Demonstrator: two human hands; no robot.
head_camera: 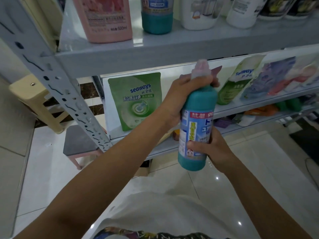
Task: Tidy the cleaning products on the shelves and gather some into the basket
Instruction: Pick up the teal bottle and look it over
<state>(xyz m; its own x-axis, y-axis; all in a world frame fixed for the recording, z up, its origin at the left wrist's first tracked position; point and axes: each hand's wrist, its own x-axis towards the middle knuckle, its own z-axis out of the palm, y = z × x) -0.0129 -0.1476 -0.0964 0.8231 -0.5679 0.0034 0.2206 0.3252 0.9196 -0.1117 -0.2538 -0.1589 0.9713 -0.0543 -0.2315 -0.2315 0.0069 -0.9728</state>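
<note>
Inside both grips, teal bottle (201, 102): left hand (187, 94) high, right hand (214, 148) low.

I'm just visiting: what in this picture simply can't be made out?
1. No basket shows anywhere in the head view.
2. The pink bottle on the upper shelf has its top cut off by the frame's upper edge.
3. On the teal bottle, the left hand covers the neck, the right hand hides part of the lower body, and the small label print is blurred.
4. The lowest-shelf items are too dim and blurred to identify.
</note>
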